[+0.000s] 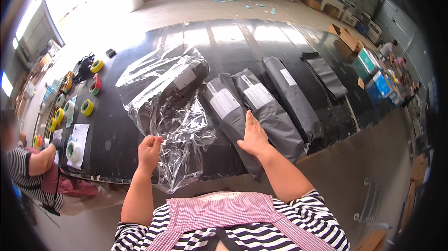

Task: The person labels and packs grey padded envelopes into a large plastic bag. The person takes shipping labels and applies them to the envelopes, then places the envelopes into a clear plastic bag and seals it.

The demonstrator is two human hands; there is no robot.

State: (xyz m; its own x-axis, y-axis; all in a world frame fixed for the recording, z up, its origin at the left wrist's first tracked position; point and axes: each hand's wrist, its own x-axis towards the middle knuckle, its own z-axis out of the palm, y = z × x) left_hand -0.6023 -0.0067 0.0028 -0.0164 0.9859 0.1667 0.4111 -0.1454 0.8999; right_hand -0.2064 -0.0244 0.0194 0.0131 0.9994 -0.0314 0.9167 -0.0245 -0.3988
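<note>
- One clear plastic bag (161, 115) reaches over the near edge of the black table (109, 150), a labelled grey package (200, 70) showing through it.
- The left hand (150, 152) is closed, apparently pinching the bag to steady it.
- The right hand (255, 138) lies open on a row of grey parcels (275, 120), perhaps keeping them aligned.
- Tape rolls (91, 106) sit leftward; cardboard boxes (349, 39) stand right, contents unclear.

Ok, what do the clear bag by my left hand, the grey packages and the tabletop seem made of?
Clear bag: probably thin plastic film, glossy; it is see-through, crinkled and full of sharp highlights.
Grey packages: likely flexible plastic with a dull sheen, judging by their soft creases.
Tabletop: black and fairly glossy, reflecting light in broad streaks; perhaps coated board, but I can't tell.
</note>
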